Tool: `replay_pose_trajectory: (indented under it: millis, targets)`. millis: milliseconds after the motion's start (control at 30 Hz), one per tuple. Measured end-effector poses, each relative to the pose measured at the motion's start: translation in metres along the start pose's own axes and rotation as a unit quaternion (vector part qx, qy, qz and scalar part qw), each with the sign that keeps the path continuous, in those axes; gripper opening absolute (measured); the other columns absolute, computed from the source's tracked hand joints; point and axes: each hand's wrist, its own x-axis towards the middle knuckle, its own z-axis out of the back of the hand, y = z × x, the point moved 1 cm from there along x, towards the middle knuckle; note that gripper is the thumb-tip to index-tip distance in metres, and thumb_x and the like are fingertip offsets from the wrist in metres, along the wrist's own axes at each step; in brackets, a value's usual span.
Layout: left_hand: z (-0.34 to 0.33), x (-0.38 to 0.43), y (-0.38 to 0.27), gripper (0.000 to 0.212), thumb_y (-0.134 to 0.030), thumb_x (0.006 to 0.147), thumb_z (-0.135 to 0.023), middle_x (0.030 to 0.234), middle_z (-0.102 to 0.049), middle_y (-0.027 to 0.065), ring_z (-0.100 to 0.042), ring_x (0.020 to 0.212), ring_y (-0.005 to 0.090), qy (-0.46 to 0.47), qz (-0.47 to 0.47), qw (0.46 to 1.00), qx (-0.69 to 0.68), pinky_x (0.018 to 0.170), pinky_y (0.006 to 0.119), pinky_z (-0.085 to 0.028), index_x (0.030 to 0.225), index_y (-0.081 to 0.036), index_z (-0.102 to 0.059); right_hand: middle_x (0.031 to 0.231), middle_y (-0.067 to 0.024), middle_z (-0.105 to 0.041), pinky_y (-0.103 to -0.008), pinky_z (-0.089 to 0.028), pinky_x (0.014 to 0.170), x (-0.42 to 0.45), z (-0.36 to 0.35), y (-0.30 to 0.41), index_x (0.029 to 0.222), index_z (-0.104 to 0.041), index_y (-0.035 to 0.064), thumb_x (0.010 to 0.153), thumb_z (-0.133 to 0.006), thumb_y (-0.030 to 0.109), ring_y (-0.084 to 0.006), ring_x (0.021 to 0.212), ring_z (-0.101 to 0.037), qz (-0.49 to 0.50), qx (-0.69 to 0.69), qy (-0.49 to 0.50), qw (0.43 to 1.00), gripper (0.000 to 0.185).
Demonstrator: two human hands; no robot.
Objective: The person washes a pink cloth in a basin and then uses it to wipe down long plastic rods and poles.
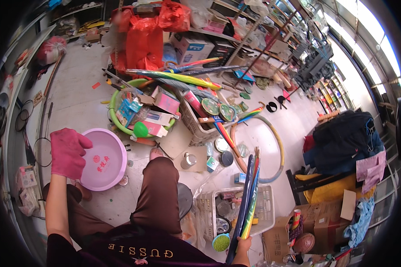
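My left hand (70,152) wears a pink cloth glove and is raised at the left rim of a pink plastic basin (122,160), with nothing seen in it. At the lower right, my right hand (244,243), bare, grips a rainbow-coloured folded umbrella (253,200). A dark blue folded umbrella (243,207) lies along it; whether the hand grips that one too is unclear. Both reach over a white plastic basket (270,213) with jars and small goods. More folded umbrellas (183,79) lie across a green tub (112,113) and a second basket (190,128).
A hose ring (280,147), a metal canister (188,161) and round tins (226,158) are on the floor. Cardboard boxes (324,223) and a chair heaped with clothes (344,143) stand at the right. Shelves line the left, with rackets (42,152) beside them.
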Motion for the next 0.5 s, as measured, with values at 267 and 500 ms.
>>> replay_pose_trajectory:
  millis: [267, 500]
  targets:
    - [0.011, 0.015, 0.007, 0.014, -0.005, 0.052, -0.064, 0.059, -0.057, 0.0054, -0.059, 0.059, 0.0219, 0.136, 0.053, 0.977, 0.156, 0.053, 0.031, -0.043, 0.057, -0.018, -0.065, 0.115, -0.0192, -0.063, -0.0424, -0.049, 0.093, 0.013, 0.018, 0.060, 0.123, -0.053, 0.0018, 0.059, -0.085, 0.033, -0.0360, 0.109, -0.060, -0.071, -0.137, 0.050, 0.987, 0.078]
    - [-0.013, 0.047, 0.050, 0.011, -0.005, 0.052, -0.064, 0.060, -0.059, 0.0049, -0.060, 0.061, 0.0175, 0.074, 0.031, 0.997, -0.009, 0.058, 0.031, -0.043, 0.055, -0.015, -0.061, 0.102, -0.0201, -0.067, -0.0389, -0.051, 0.084, 0.034, 0.005, 0.197, 0.115, -0.061, -0.0009, 0.073, -0.074, 0.018, -0.0325, 0.091, -0.066, 0.263, 0.108, -0.039, 0.958, 0.048]
